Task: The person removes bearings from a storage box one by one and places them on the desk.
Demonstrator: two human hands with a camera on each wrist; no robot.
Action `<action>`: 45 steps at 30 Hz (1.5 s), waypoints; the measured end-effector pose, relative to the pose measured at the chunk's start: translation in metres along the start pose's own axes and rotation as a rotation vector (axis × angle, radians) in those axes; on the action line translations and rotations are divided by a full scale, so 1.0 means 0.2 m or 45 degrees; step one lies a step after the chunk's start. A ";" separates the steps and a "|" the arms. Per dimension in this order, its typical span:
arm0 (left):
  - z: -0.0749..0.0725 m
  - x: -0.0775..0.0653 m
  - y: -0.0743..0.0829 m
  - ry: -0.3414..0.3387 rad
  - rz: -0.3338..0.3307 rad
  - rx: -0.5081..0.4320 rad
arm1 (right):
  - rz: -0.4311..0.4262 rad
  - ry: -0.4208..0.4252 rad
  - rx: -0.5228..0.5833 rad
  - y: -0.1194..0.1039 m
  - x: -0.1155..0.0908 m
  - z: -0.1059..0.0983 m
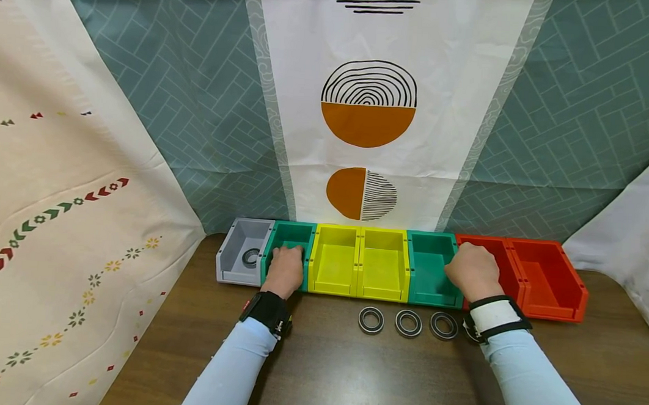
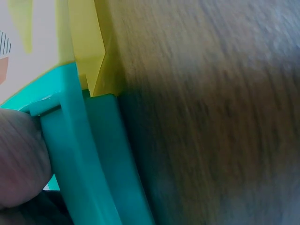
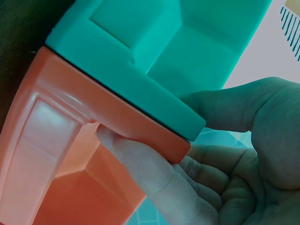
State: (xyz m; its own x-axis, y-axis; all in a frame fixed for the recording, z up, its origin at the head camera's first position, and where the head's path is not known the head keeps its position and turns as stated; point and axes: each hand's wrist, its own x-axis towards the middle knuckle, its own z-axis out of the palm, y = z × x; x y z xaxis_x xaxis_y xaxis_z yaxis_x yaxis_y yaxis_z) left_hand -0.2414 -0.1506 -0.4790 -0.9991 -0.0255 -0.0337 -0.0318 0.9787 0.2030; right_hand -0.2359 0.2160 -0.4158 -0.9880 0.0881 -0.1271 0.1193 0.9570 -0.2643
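Observation:
My left hand [image 1: 286, 269] reaches over the left green bin [image 1: 292, 232], fingers pointing down into it. In the left wrist view a rounded digit [image 2: 21, 159] lies close against that bin's green edge, with a dark patch below; I cannot tell what these fingers hold. My right hand [image 1: 472, 268] pinches the adjoining walls of the right green bin [image 1: 434, 263] and a red bin [image 1: 501, 261]. The right wrist view shows the thumb on the green side and the index finger [image 3: 145, 164] inside the red bin.
The bins stand in one row. A grey bin [image 1: 239, 247] at the left end holds a bearing [image 1: 250, 258]. Two yellow bins [image 1: 335, 288] fill the middle, with another red bin [image 1: 546, 272] at the right end. Several bearings [image 1: 371, 320] lie on the brown table [image 1: 337, 380], one partly under my right wrist.

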 end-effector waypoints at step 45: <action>-0.22 -0.27 0.14 0.411 0.105 -0.584 | 0.008 -0.006 -0.026 0.00 0.01 0.01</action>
State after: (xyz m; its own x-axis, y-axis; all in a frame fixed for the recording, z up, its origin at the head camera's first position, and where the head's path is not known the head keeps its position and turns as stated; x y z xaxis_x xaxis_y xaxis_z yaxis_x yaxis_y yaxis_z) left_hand -0.1887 -0.1315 -0.4292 -0.9543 -0.0843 0.2868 0.1098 0.7933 0.5988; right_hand -0.2373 0.2157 -0.4177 -0.9867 0.0931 -0.1335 0.1238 0.9619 -0.2438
